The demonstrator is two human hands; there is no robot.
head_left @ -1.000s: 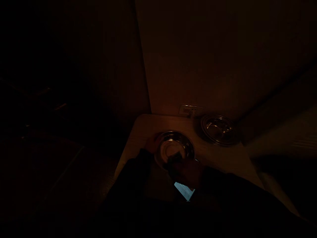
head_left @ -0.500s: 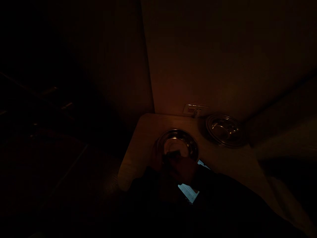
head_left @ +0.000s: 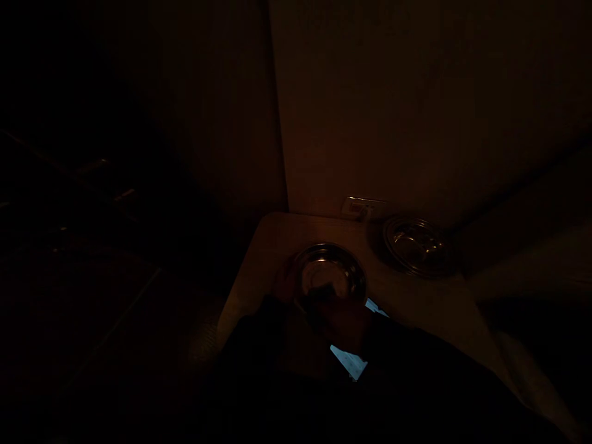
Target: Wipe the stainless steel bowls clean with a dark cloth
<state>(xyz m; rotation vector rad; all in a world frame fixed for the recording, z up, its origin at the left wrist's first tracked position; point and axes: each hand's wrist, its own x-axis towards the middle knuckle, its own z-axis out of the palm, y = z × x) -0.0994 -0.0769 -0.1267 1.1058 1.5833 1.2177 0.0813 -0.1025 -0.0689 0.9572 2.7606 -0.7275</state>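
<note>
The scene is very dark. A round, shiny metal plate [head_left: 330, 269] with a raised rim lies on the wooden table [head_left: 250, 277]. At the plate's left edge is my left hand [head_left: 284, 283], its fingers mostly lost in shadow around the rim. My right hand [head_left: 345, 320] reaches over the plate's near side and is closed on a dark cloth or pad [head_left: 321, 295] that lies against the plate's inside. Under my right wrist a lit phone screen [head_left: 349, 362] shows in part.
Stacked metal plates [head_left: 416, 246] stand at the table's back right, near the wall. Behind the table a wall socket [head_left: 363, 206] holds a plug. A dark floor with a pale line lies left of the table.
The plate and both hands appear slightly further left. The dark cloth or pad has shifted a little down and left over the plate. The whole view is a little dimmer.
</note>
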